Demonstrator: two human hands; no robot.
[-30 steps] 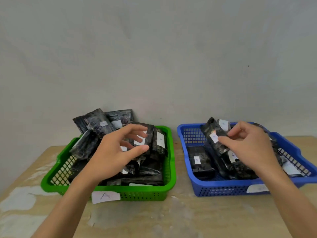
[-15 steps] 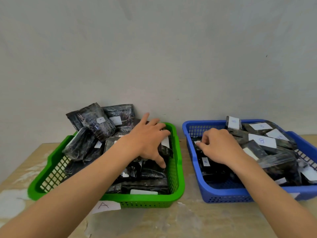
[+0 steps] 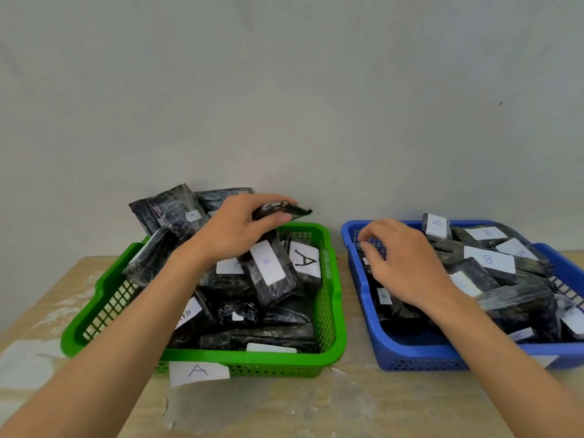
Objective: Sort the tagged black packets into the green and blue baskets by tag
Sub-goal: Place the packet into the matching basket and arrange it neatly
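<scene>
The left hand [image 3: 240, 230] is the working grip: thumb below and fingers above clamp one black packet [image 3: 284, 210], held nearly flat and edge-on, so its tag cannot be read. Directly beneath the grip lies the green basket [image 3: 331, 279], heaped with A-tagged packets [image 3: 305, 260]; a paper label [image 3: 199, 371] marked A hangs on its near wall. Beside it, to the grip's right, the right hand [image 3: 407, 263] dips bent fingers into the blue basket [image 3: 410, 355] among B-tagged packets [image 3: 489, 259]; whether it pinches one I cannot tell. Both baskets sit on the tabletop [image 3: 316, 406]. The step looks like checking a lifted packet; next, turn its tag into view, then drop it in the matching basket.
</scene>
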